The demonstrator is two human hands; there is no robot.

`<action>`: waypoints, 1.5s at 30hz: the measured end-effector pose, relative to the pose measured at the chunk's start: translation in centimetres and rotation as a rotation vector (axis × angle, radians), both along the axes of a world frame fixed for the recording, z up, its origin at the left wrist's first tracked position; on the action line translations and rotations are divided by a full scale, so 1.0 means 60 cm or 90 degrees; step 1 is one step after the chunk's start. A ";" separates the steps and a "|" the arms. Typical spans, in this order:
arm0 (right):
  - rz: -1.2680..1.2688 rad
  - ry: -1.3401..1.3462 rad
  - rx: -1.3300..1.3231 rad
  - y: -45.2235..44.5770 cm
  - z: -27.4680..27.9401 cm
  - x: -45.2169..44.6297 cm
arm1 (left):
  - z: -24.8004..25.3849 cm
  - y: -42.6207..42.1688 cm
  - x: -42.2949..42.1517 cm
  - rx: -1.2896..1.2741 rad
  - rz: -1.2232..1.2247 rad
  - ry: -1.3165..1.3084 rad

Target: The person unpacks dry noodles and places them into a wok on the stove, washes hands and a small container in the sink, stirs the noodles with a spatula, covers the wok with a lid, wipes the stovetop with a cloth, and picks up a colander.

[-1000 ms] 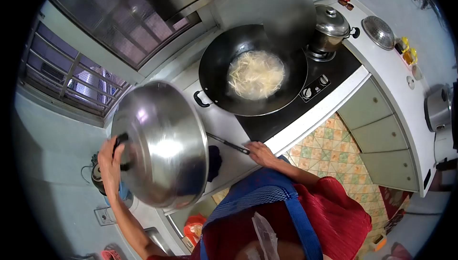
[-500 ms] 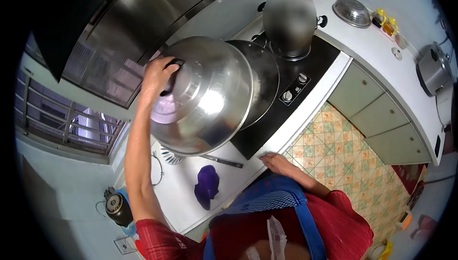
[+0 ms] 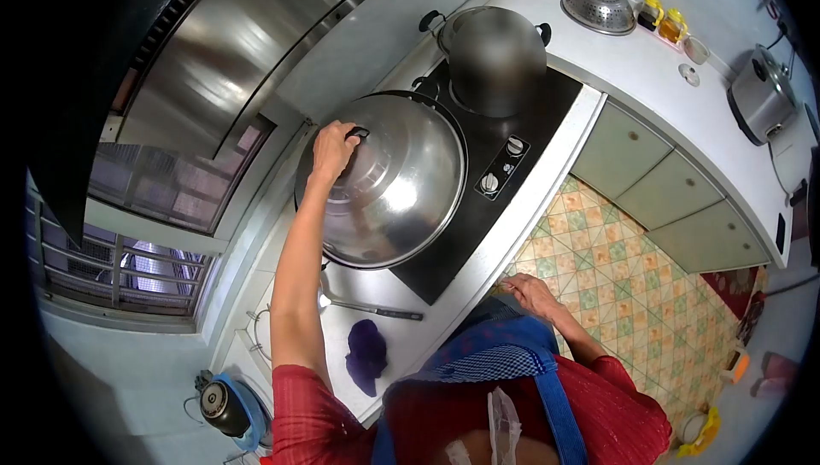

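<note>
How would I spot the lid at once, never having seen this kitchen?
Find the black stove top set in the white counter. At its end nearer the window sits the wok, with the lid over it, its black handle in the left hand. It is a broad, shiny steel dome without visible holes, unlike the perforated colander.

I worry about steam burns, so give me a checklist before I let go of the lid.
1. Lid over the wok: ok, most is covered.
2. Lid seated flat all round: cannot tell from above.
3. Left hand on the lid handle: ok, gripping it.
4. Right hand off the cooktop: ok.
5. Utensil and purple cloth off the cooktop: ok, both on the counter.
6. Burner flame: cannot tell, hidden from view.
</note>
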State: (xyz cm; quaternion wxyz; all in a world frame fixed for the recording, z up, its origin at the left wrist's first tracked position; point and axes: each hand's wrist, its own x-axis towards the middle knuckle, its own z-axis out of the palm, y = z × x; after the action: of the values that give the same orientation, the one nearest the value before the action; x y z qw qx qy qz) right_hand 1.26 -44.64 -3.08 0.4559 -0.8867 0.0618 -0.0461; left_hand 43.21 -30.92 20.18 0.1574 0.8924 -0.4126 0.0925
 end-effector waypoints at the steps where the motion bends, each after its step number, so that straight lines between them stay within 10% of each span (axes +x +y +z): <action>1: -0.004 0.007 -0.001 -0.003 0.000 0.000 | 0.000 -0.003 0.001 0.000 0.000 0.001; 35: 0.055 -0.060 -0.045 -0.016 0.013 0.052 | -0.003 0.000 -0.004 -0.018 0.044 0.017; 45: 0.143 0.000 -0.082 -0.023 0.025 0.046 | -0.013 0.116 -0.261 -0.320 0.076 -0.107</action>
State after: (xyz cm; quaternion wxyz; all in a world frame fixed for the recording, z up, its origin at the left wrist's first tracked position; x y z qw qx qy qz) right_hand 4.04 -46.03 -1.60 0.4001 -0.9156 -0.0408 0.0015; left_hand 27.57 -23.97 19.39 0.3337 0.8372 -0.3349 0.2749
